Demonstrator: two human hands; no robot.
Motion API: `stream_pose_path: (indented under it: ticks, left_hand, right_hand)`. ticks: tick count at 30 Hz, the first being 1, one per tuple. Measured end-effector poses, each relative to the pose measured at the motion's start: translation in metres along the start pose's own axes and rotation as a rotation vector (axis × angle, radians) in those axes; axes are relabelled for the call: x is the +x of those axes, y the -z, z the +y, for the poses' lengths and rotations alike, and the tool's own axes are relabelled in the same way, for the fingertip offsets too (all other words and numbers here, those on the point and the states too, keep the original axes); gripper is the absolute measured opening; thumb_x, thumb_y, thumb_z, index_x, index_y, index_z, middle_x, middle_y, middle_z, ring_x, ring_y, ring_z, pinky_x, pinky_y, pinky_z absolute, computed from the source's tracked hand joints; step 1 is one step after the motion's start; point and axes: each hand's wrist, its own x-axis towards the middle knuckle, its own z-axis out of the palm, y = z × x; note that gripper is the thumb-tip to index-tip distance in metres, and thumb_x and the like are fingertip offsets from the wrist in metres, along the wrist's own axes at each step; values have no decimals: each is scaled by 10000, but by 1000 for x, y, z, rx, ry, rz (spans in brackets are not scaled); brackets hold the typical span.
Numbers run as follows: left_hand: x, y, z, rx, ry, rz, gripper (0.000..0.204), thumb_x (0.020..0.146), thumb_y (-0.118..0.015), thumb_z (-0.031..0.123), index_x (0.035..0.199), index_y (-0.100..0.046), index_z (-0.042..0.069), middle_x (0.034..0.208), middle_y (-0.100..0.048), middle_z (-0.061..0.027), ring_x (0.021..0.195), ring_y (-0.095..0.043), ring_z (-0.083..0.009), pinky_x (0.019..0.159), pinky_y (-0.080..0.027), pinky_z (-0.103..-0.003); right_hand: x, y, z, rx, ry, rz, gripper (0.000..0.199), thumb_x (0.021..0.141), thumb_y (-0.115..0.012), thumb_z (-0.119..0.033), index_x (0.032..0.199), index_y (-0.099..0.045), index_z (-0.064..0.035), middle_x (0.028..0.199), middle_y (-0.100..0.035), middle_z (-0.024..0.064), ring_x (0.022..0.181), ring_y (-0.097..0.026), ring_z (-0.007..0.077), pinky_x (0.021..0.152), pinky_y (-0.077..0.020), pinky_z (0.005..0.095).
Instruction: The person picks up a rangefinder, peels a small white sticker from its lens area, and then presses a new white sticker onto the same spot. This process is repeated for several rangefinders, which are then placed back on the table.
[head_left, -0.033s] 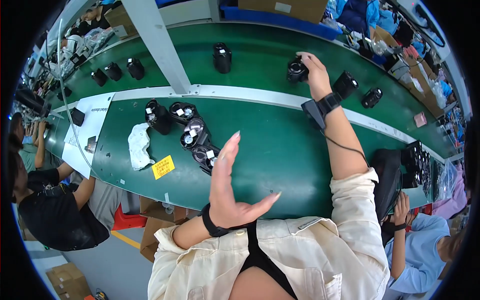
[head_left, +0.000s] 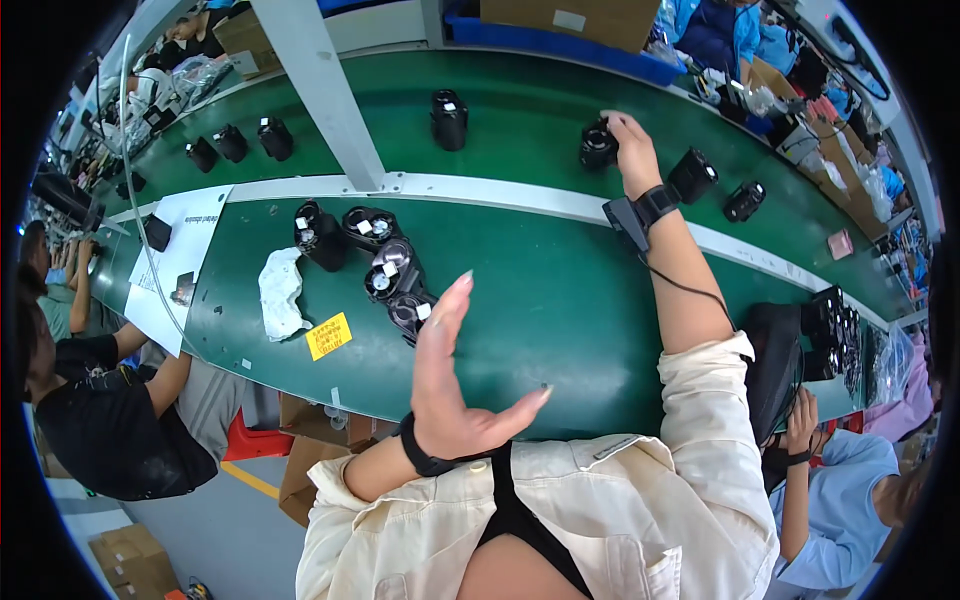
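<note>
My right hand (head_left: 634,150) reaches over the white rail to the far green strip. Its fingers are wrapped round a small black cylindrical housing (head_left: 598,146), which appears to stand on that strip. My left hand (head_left: 452,395) is held above the near tabletop, empty, with thumb and fingers spread. Beyond its fingertips lies a cluster of black housings with rounded, open ends (head_left: 390,268). A taller black housing (head_left: 319,236) stands at the left of this cluster. Right of my right wrist, another black housing (head_left: 693,175) stands on the far strip.
A crumpled white wrapper (head_left: 283,295) and a yellow note (head_left: 328,336) lie left of the cluster. A white post (head_left: 320,95) rises from the rail (head_left: 480,188). Several black units (head_left: 825,330) are stacked at right, beside a seated person (head_left: 840,490). Another person (head_left: 120,430) sits at left.
My left hand has shifted very slightly left. The whole view has moved a little; my right hand stays at the same black housing.
</note>
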Motion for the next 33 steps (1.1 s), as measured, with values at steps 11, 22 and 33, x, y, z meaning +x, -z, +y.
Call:
stream_pose_path:
  ticks: [11, 22, 33]
  left_hand:
    - [-34, 77, -18, 187, 166, 492, 828, 748, -665, 4, 1434, -202, -32, 1315, -439, -248, 1225, -476, -346, 1015, -397, -433]
    - [-43, 89, -10, 197, 285, 516, 751, 784, -636, -20, 1418, -234, -23, 1314, -440, -204, 1221, -483, -311, 1009, -405, -424]
    - [-45, 84, -9, 143, 304, 474, 794, 773, -636, -31, 1441, -208, -25, 1339, -424, -198, 1246, -464, -320, 1036, -381, -431]
  right_hand:
    - [-45, -81, -88, -466, 662, -79, 258, 862, -647, -146, 1107, -654, -65, 1088, -650, 118, 1059, -596, 284, 928, -459, 376]
    - [-68, -225, -135, -314, 404, -1350, 572, 785, -712, -160, 1310, -516, -50, 1230, -578, 185, 1124, -565, 283, 957, -453, 341]
    - [-95, -170, -155, -443, 525, -751, 612, 689, -722, -90, 1253, -499, -2, 1118, -634, 192, 1032, -630, 293, 930, -488, 357]
